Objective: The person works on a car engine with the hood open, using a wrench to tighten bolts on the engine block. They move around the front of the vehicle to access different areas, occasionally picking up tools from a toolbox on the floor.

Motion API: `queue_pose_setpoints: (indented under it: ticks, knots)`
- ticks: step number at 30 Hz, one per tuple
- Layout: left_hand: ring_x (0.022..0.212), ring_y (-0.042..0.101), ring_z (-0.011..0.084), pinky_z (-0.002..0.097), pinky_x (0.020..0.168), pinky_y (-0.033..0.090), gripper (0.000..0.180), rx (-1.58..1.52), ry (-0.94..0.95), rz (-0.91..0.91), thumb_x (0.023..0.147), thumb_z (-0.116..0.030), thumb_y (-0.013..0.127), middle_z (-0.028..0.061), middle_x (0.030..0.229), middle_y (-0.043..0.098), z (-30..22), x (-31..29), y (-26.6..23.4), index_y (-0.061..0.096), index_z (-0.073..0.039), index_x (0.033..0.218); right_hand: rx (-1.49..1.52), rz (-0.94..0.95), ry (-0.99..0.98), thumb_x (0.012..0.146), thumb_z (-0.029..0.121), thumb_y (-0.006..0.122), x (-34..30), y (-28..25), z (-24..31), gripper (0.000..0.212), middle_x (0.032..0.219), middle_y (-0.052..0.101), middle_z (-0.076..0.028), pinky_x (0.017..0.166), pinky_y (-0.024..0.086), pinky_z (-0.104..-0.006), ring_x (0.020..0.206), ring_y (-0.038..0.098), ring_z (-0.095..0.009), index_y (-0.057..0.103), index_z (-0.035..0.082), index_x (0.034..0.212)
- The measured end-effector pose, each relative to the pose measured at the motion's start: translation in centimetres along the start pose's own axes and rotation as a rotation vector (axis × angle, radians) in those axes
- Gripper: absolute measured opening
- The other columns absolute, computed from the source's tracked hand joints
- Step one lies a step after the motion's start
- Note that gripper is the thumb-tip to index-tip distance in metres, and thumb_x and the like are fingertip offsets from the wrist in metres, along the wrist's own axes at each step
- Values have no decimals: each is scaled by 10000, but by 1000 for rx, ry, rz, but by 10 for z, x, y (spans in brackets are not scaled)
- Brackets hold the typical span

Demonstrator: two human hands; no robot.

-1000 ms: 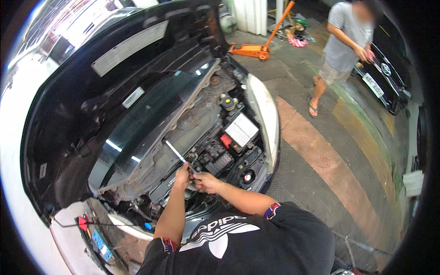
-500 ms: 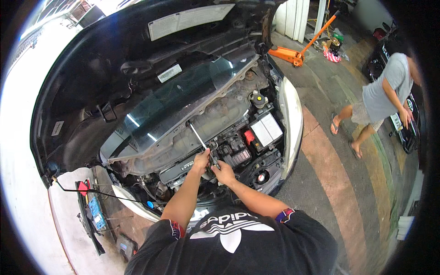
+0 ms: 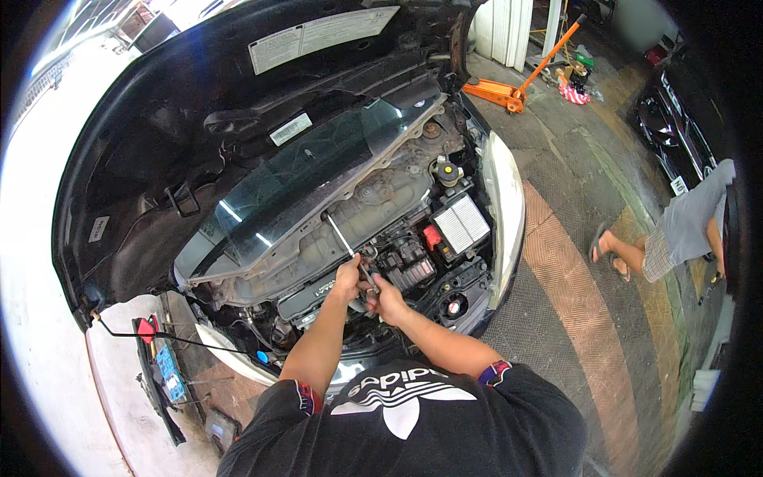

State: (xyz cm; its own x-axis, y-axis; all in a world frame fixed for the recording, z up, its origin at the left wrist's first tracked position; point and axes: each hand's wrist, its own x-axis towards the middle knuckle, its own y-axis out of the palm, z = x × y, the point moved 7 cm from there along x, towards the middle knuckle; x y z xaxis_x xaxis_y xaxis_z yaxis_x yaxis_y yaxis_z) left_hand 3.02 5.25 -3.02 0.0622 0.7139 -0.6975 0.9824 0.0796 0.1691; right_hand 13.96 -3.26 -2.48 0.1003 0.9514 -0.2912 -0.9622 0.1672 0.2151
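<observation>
Over the engine bay, my left hand (image 3: pixel 348 278) is closed around the near end of a long silver rod (image 3: pixel 339 234). The rod slants up and left toward the cowl panel (image 3: pixel 389 187); which kind of tool it is does not show clearly. My right hand (image 3: pixel 387 302) is closed close beside the left one, fingers curled around the lower end of a slim piece that runs between the two hands. Below them lie the black engine cover (image 3: pixel 306 299) and dark hoses, partly hidden by my hands and forearms.
The raised bonnet (image 3: pixel 143 159) stands on a prop rod (image 3: pixel 191 338) at left. Right of my hands is a battery area with a pale pleated filter (image 3: pixel 462 225). An orange floor jack (image 3: pixel 501 94), a blue tool case (image 3: pixel 169 372) and a person in grey (image 3: pixel 695 219) are around the car.
The person at right has moved farther right and nearer, uncovering the dark car's front. My hands stay at the same spot, the right one shifting slightly, and the rod keeps nearly the same slant.
</observation>
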Motion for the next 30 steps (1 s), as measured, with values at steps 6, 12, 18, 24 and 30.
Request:
queue_pose_setpoints:
  ticks: [6,12,18,24,30]
  knots:
    - [594,457,109,271,539,374,408,315,71,-24,1038,-439,570,-3,767,581,-2,5,-5,721,-60,1037,-191,28,147,1008,301,578,6,-3,-10,355,816,668,-97,708,493,-366,752,623,-179,688,-23,1103]
    - [577,438,113,310,505,481,367,69,-22,64,1024,-426,599,-4,813,659,3,7,-4,692,-71,1036,1060,285,682,1034,257,535,-11,28,-19,274,748,609,-41,659,464,-364,706,571,-179,702,58,945]
    - [542,431,111,290,471,366,389,304,66,-41,983,-443,665,-1,730,596,-7,7,-10,699,-56,979,-102,-74,198,1015,269,594,8,-8,-3,322,800,671,-72,712,477,-356,737,612,-204,727,-21,1058]
    - [542,445,101,289,472,335,376,29,93,16,958,-418,707,13,757,633,-6,10,-9,699,-44,986,1210,228,743,1020,242,600,-7,35,-21,246,630,520,9,560,400,-355,578,488,-129,682,18,962]
    - [545,430,80,270,478,321,411,298,84,-17,923,-462,735,0,821,697,-5,13,-17,703,-64,1019,-385,-76,93,993,282,625,10,-8,0,369,883,719,-113,775,525,-420,785,657,-273,711,-77,1003]
